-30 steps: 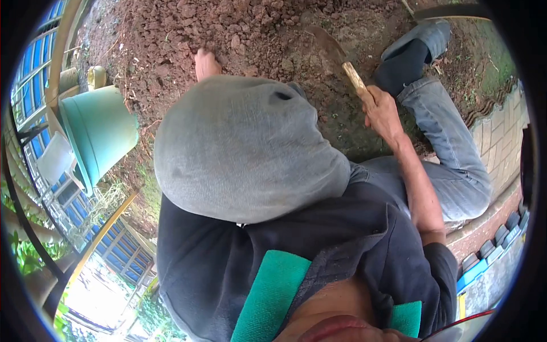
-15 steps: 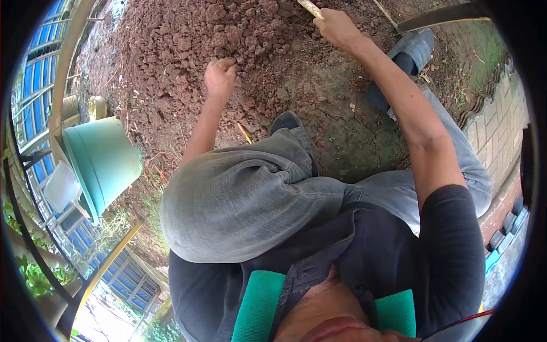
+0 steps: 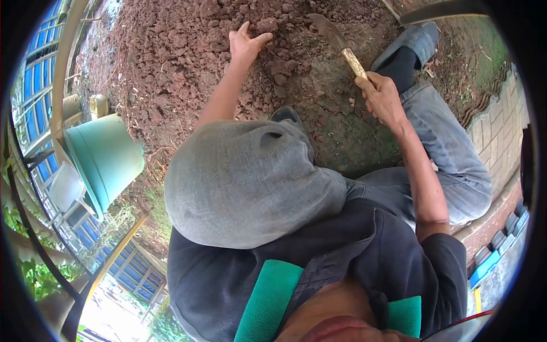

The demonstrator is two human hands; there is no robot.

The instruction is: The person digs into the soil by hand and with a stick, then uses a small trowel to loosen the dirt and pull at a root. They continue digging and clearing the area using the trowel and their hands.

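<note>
My right hand is closed around the light wooden handle of a sickle. Its curved, soil-darkened blade points up and to the left, close over the dug soil. Farther left, my left hand reaches onto the loose reddish-brown soil with thumb and forefinger spread apart. A larger clod of soil lies right by those fingertips. The other fingers of this hand are partly hidden.
My bent knee fills the middle foreground, and my shoe rests at the right. A green tub lies tipped at the left. A long dark curved strip crosses the upper right, above brick paving.
My right hand has come down and nearer, bringing the sickle blade into view. My left hand has moved up and right across the soil, and its fingers have spread.
</note>
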